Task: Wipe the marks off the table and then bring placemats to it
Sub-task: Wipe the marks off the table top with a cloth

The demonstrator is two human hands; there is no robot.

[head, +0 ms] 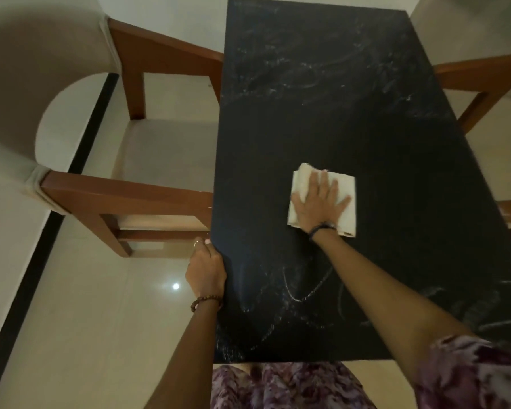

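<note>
Dim room, glossy pale floor tiles, wooden chairs on both long sides of the dark table. Head view: white marks smeared near the front edge, more at the far end; middle band looks cleaner. Right hand presses flat, fingers spread, on the folded cloth at mid-table. Left hand curls over the left table edge. Risks: dry cloth may only smear chalky residue; near marks under the forearm could be skipped. No placemats visible.
</note>
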